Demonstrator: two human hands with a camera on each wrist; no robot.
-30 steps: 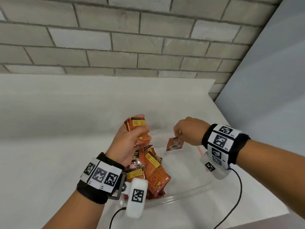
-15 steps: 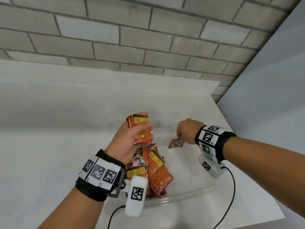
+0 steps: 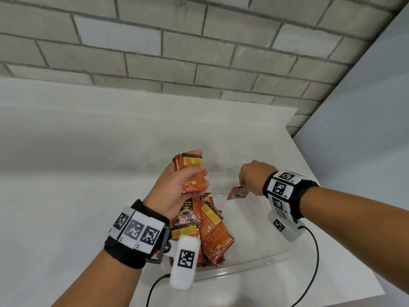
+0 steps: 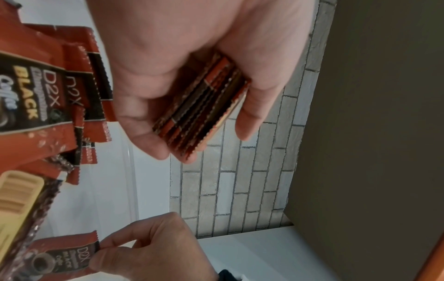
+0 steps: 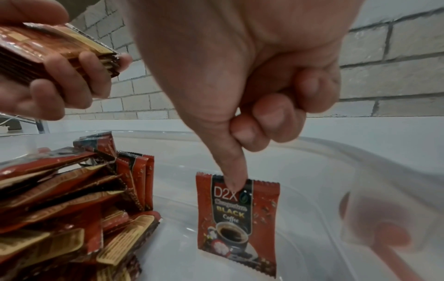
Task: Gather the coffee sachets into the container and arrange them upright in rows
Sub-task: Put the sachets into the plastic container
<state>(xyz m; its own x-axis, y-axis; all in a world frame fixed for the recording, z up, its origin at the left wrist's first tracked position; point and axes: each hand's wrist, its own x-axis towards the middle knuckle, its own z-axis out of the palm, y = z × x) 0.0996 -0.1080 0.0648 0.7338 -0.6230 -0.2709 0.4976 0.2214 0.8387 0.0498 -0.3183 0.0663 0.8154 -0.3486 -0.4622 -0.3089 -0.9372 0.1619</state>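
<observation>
A clear plastic container (image 3: 261, 265) stands on the white counter. A loose heap of red coffee sachets (image 3: 208, 231) fills its left part, also seen as leaning sachets (image 5: 72, 199) in the right wrist view. My left hand (image 3: 177, 187) grips a stack of sachets (image 3: 191, 171) above the heap; the stack's edges (image 4: 204, 106) show between its fingers. My right hand (image 3: 254, 178) pinches a single sachet (image 5: 238, 218) by its top edge, upright with its lower edge on the container floor near the far right side.
A grey brick wall (image 3: 199, 52) rises behind the counter and a plain panel (image 3: 365, 129) closes off the right side. The counter's front edge (image 3: 332, 300) runs close below the container. Black cables (image 3: 314, 262) trail from both wrist cameras.
My right hand has lowered the single sachet from mid-air down onto the container floor. The left hand has kept its stack roughly in place above the heap.
</observation>
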